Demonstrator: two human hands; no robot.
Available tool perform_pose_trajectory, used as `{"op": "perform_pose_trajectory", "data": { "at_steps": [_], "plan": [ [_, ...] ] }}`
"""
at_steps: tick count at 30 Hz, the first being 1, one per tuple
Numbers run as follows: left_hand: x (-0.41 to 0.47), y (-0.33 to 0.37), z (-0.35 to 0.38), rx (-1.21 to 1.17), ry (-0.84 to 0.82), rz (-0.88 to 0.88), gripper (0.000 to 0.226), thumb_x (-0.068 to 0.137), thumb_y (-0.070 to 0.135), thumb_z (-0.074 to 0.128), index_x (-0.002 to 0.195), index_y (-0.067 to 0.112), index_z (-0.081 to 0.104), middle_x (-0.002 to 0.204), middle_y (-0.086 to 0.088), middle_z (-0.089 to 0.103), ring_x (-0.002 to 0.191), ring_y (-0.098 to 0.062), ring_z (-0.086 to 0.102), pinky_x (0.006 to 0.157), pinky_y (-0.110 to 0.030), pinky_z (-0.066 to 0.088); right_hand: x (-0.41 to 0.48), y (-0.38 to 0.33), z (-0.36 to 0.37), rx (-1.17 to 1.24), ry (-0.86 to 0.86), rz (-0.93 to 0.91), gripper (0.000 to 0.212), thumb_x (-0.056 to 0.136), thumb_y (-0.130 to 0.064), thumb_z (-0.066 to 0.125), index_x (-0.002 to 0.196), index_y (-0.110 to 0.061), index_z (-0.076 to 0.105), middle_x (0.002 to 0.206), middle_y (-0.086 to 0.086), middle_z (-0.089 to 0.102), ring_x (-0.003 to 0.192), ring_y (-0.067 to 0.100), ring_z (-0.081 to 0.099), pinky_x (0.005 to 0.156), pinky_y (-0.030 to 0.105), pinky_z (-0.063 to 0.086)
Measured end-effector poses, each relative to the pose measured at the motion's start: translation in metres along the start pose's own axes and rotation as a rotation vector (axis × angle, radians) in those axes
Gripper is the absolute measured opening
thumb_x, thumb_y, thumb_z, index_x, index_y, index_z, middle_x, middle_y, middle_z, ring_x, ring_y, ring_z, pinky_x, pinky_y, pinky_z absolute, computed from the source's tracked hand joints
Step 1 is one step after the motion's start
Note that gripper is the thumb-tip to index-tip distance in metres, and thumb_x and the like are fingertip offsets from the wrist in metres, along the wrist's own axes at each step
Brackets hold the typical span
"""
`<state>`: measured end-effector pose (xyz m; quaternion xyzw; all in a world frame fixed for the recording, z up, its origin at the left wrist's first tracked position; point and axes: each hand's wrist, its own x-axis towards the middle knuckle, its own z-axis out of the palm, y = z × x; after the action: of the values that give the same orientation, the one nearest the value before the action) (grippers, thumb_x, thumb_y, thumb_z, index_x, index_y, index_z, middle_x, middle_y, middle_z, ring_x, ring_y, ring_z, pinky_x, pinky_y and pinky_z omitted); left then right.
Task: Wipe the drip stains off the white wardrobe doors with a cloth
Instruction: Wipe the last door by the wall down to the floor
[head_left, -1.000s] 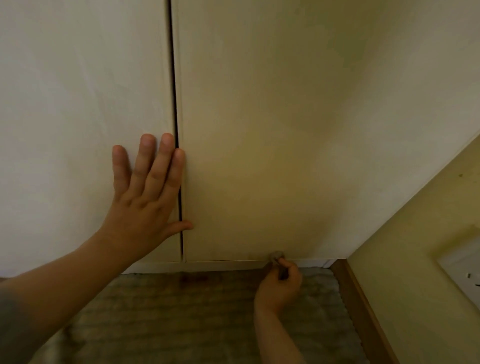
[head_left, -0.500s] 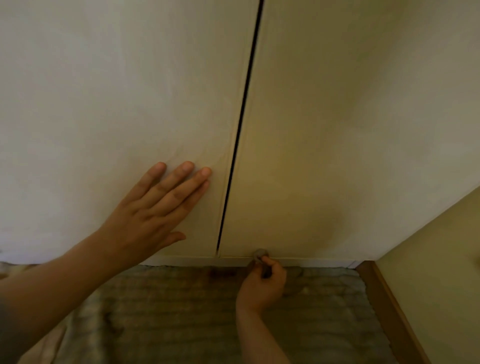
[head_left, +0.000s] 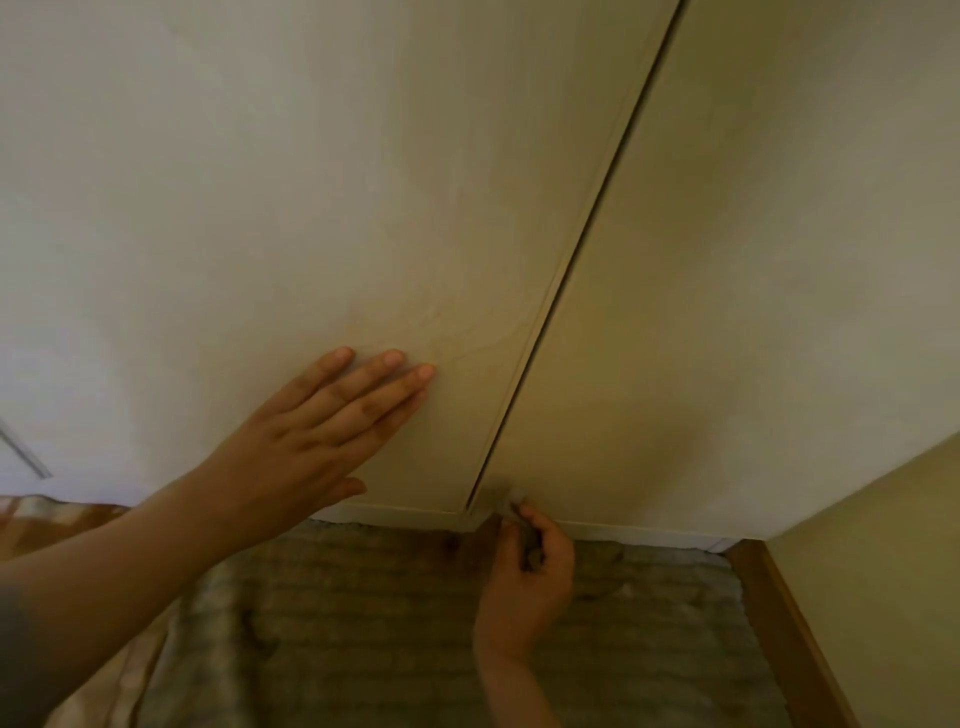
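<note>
At the bottom edge of the right door, beside the gap, the right hand pinches a small cloth in its grip. The left hand lies flat, grip open, on the left door.

Dim, warm yellowish light fills a room corner. A ribbed grey-beige rug covers the floor. On the right stands a pale yellow wall, edged along its base by a brown wooden skirting board. Orange-brown fabric lies at far left
</note>
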<state>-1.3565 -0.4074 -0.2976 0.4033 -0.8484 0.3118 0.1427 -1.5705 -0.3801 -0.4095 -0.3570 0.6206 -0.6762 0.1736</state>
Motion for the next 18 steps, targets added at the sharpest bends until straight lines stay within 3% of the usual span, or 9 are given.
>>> {"op": "perform_pose_trajectory", "data": {
  "at_steps": [4, 8, 15, 18],
  "plan": [
    [0.0, 0.0, 0.0, -0.015, -0.011, -0.013, 0.122, 0.063, 0.047, 0.086, 0.156, 0.004, 0.019, 0.165, -0.012, 0.009, 0.152, -0.031, 0.01, 0.123, -0.047, 0.007, 0.006, -0.017, 0.009, -0.034, -0.158, -0.329, 0.023, 0.086, -0.011, 0.068, 0.095, -0.031, 0.062, 0.099, -0.004, 0.061, 0.095, 0.0, 0.059, 0.082, 0.015, 0.049],
    [0.0, 0.003, -0.002, -0.025, -0.017, -0.016, 0.122, 0.064, 0.048, 0.086, 0.156, 0.003, 0.019, 0.165, -0.012, 0.01, 0.152, -0.031, 0.011, 0.123, -0.048, 0.007, 0.007, -0.002, 0.022, -0.156, -0.251, -0.429, 0.017, 0.084, -0.021, 0.06, 0.098, -0.031, 0.059, 0.102, -0.005, 0.056, 0.094, 0.013, 0.059, 0.079, 0.036, 0.053],
    [-0.002, 0.013, 0.003, -0.007, -0.015, -0.041, 0.121, 0.064, 0.049, 0.086, 0.154, 0.001, 0.022, 0.164, -0.016, 0.012, 0.15, -0.036, 0.014, 0.12, -0.055, 0.014, 0.024, 0.004, 0.017, -0.213, -0.258, -0.492, 0.022, 0.077, -0.014, 0.051, 0.093, -0.029, 0.054, 0.097, -0.008, 0.052, 0.088, 0.012, 0.053, 0.075, 0.023, 0.047],
    [-0.001, 0.02, 0.007, -0.004, 0.04, -0.029, 0.094, 0.082, 0.044, 0.068, 0.154, 0.002, 0.023, 0.163, -0.018, 0.015, 0.149, -0.039, 0.016, 0.116, -0.063, 0.02, 0.034, 0.007, 0.012, -0.2, -0.251, -0.512, 0.022, 0.078, -0.01, 0.05, 0.093, -0.025, 0.055, 0.095, -0.003, 0.054, 0.087, 0.013, 0.053, 0.076, 0.022, 0.046]
  ]
}}
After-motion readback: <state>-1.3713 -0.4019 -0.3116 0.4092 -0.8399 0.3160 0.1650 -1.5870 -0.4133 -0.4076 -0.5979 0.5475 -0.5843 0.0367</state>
